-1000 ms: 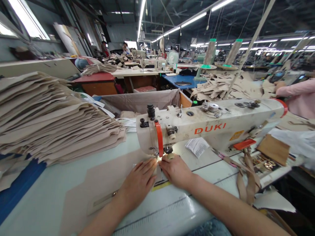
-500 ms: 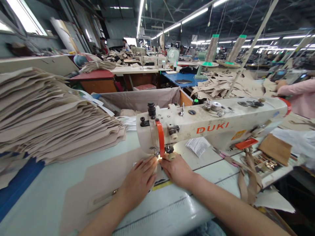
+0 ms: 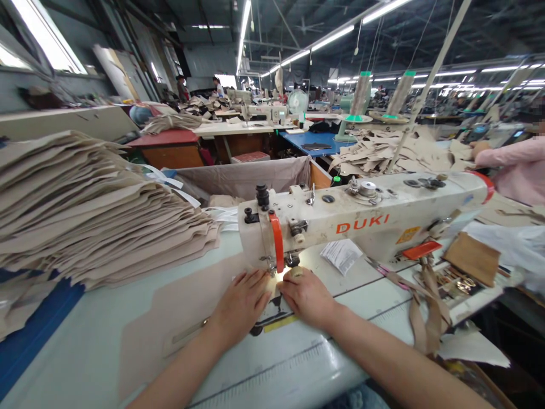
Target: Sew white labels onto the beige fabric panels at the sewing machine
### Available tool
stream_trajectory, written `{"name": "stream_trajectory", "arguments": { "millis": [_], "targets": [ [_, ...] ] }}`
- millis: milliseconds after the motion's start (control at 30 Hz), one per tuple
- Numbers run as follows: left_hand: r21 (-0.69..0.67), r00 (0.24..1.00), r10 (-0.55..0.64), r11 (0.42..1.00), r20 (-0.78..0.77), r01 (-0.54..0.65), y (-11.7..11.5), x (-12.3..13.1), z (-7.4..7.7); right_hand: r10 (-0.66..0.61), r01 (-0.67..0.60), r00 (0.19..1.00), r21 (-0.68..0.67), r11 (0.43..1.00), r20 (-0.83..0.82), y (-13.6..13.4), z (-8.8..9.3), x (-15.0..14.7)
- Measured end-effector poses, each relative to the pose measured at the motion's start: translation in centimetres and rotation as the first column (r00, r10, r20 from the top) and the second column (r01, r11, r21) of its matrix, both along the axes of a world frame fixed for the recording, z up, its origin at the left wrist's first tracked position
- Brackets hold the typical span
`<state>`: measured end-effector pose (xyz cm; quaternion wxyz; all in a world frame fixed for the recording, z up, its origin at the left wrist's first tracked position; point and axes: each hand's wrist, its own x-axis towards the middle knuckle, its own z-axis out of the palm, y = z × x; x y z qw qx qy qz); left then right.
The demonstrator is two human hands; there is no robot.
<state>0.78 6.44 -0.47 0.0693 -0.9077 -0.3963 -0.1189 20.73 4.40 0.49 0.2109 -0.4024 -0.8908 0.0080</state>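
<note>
A sewing machine (image 3: 323, 218) marked DUKI stands across the worktable, its lamp lighting the needle area. Flat on the tabletop to the left lies a beige fabric piece (image 3: 170, 307), reaching toward the needle. My left hand (image 3: 242, 301) rests palm down on this fabric, fingers stretched toward the presser foot. Close to the needle on the other side, my right hand (image 3: 309, 295) has its fingers curled and pressed together; what is between them, if anything, is hidden. The fabric edge under the needle is covered by my fingers.
Stacked beige fabric pieces (image 3: 106, 216) rise at the left. Right of the machine arm's underside lie a small white packet (image 3: 342, 255), pink-handled scissors (image 3: 389, 274), fabric strips (image 3: 430, 307) and a tray of metal parts (image 3: 464, 284). A co-worker in a pink sleeve (image 3: 511, 153) is at far right.
The fabric piece has shifted slightly right, toward the needle, with my left hand flat on it. My right hand stays beside the needle. The view has shifted a little.
</note>
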Motion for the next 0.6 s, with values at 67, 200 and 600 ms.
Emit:
{"name": "stream_trajectory", "arguments": {
  "millis": [67,200,600],
  "targets": [
    [-0.015,1.0,0.012,1.0,-0.013,-0.012,-0.2,-0.2,0.0,0.005,-0.004,1.0,0.02,1.0,-0.02,-0.1,-0.3,0.2],
    [-0.064,0.998,0.027,0.997,-0.058,-0.031,-2.6,-1.7,0.3,0.034,-0.026,0.995,0.082,0.996,-0.098,-0.6,-0.6,0.4],
    [-0.214,1.0,0.022,0.977,-0.002,-0.022,-9.7,-3.3,2.0,0.262,-0.263,0.964,-0.022,0.965,-0.047,-3.0,0.5,-1.4]
  ]
}}
